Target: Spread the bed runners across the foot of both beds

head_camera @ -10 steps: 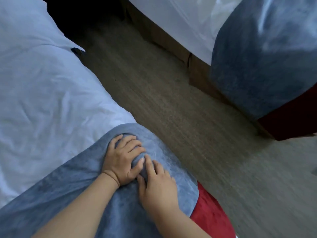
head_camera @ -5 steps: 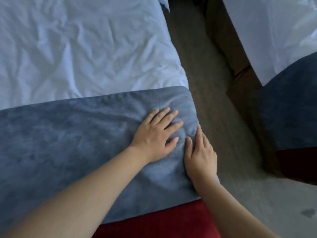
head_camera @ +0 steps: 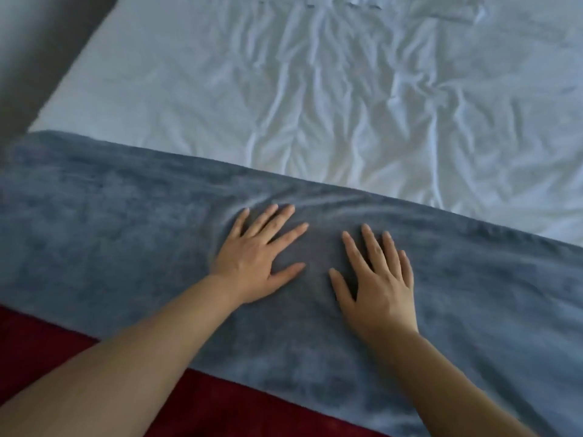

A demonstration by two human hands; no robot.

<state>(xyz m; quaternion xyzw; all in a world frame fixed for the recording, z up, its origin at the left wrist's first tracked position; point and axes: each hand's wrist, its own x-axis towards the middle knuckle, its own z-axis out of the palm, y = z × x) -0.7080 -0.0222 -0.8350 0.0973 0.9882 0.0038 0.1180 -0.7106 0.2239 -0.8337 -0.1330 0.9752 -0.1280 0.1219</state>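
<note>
Hands lie flat on the cloth: your left hand (head_camera: pixel 255 260) rests palm down on the blue-grey bed runner (head_camera: pixel 110 234), fingers straight and fanned apart, thumb stretched out toward the other hand. Your right hand (head_camera: pixel 378 285) sits just beside it, also palm down, its four fingers straight and closer together, the thumb angled off to the left. Neither hand pinches or curls round any fabric, and the two hands are near each other but apart, with a strip of runner showing between the thumbs. The runner stretches as a wide band across the foot of the bed, running out of view at both sides, and its far edge lies on the wrinkled white sheet (head_camera: pixel 315 89). Small folds bunch up in the runner just past your left fingertips, close to that far edge. Along the near edge a dark red cloth (head_camera: pixel 41 351) shows from under the runner, beneath your forearms. A patch of dark floor (head_camera: pixel 31 42) shows at the upper left, beside the mattress.
</note>
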